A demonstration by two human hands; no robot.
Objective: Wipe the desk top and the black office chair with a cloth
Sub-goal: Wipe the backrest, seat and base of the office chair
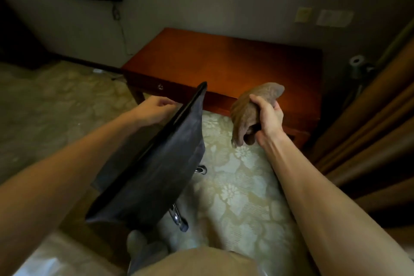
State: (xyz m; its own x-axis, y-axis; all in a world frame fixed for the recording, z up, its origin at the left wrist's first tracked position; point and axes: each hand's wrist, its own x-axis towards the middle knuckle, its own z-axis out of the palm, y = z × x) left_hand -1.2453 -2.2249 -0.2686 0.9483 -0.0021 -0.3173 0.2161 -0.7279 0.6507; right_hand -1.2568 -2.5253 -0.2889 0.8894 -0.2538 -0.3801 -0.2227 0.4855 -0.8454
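Brown cloth bunched in curled fingers of right hand; left hand at black chair, grip unclear

The left forearm and the right forearm are bare down to the wrist. The left grip and the right grip are bare as well. At the bottom edge there is a beige garment of plain cloth. Just beside it is a grey foot covering, blurred; sock or shoe, I cannot tell.
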